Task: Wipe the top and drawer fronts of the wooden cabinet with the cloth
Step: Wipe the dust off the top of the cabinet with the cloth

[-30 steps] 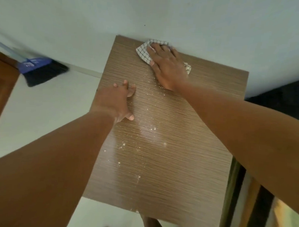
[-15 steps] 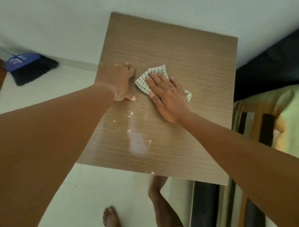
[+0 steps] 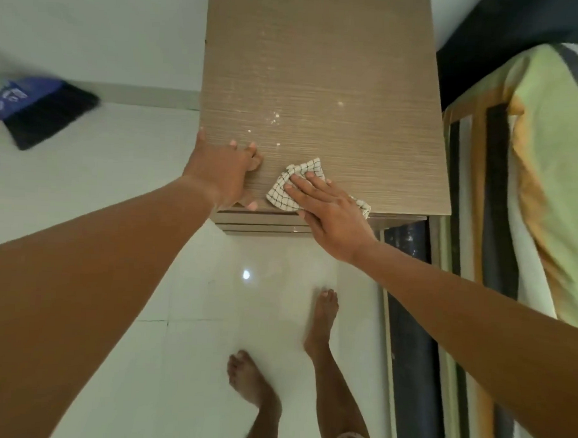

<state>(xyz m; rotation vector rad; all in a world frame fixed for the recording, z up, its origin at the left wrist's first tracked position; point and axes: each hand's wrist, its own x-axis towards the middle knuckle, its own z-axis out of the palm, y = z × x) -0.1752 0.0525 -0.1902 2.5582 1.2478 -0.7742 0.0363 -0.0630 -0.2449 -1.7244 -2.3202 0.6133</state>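
Note:
The wooden cabinet's top (image 3: 320,71) fills the upper middle, with white specks scattered near its centre. A white checked cloth (image 3: 290,185) lies flat at the top's front edge under my right hand (image 3: 331,210), whose fingers are spread and press it down. My left hand (image 3: 223,176) rests on the front left corner of the top, fingers curled on the surface and holding nothing. Just below the front edge, thin strips of the drawer fronts (image 3: 261,222) show.
A blue-headed broom (image 3: 37,108) leans at the left by the wall. A bed with striped green and yellow bedding (image 3: 530,196) stands close on the right. My bare feet (image 3: 323,316) stand on the white tiled floor in front of the cabinet.
My right hand has dragged the cloth from the back edge of the top down to the front edge. My left hand slid back to the front left corner. The view tilted down.

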